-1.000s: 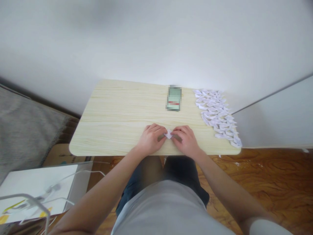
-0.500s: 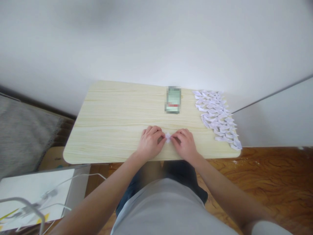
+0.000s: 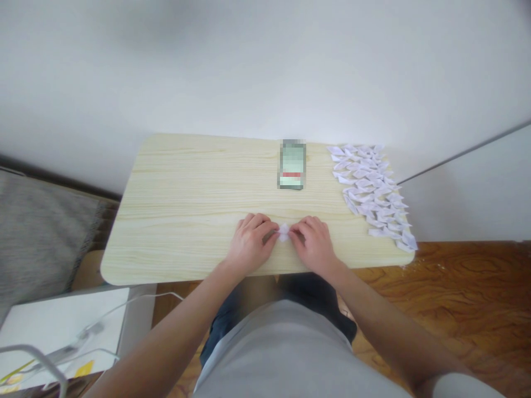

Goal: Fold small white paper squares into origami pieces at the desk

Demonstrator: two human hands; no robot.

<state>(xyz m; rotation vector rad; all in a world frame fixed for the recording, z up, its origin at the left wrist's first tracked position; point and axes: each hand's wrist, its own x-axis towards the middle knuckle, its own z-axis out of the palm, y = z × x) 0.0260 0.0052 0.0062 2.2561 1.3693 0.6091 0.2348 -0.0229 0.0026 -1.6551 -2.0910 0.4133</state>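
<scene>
Between my two hands, close to the near edge of the pale wooden table (image 3: 186,204), is a small folded white paper (image 3: 284,232). My left hand (image 3: 254,241) pinches its left end between thumb and fingers. The right end is pinched by my right hand (image 3: 312,243) in the same way. Finer folds in the paper are too small to make out. To the right, several folded white paper pieces (image 3: 369,188) with pointed ends lie in close rows. Beyond my hands rests a phone-shaped object (image 3: 292,165) with a pixelated, greenish face.
A white wall (image 3: 265,66) stands right behind the table. At lower left, a white surface (image 3: 62,331) carries cables (image 3: 89,330) and a grey curved tube (image 3: 41,354). Grey fabric (image 3: 45,232) lies at the left. The wooden floor (image 3: 468,309) shows at the right.
My view has shifted slightly. Both hands keep their pinch on the folded paper, with slightly more of it showing between the fingertips. The rows of paper pieces look unchanged.
</scene>
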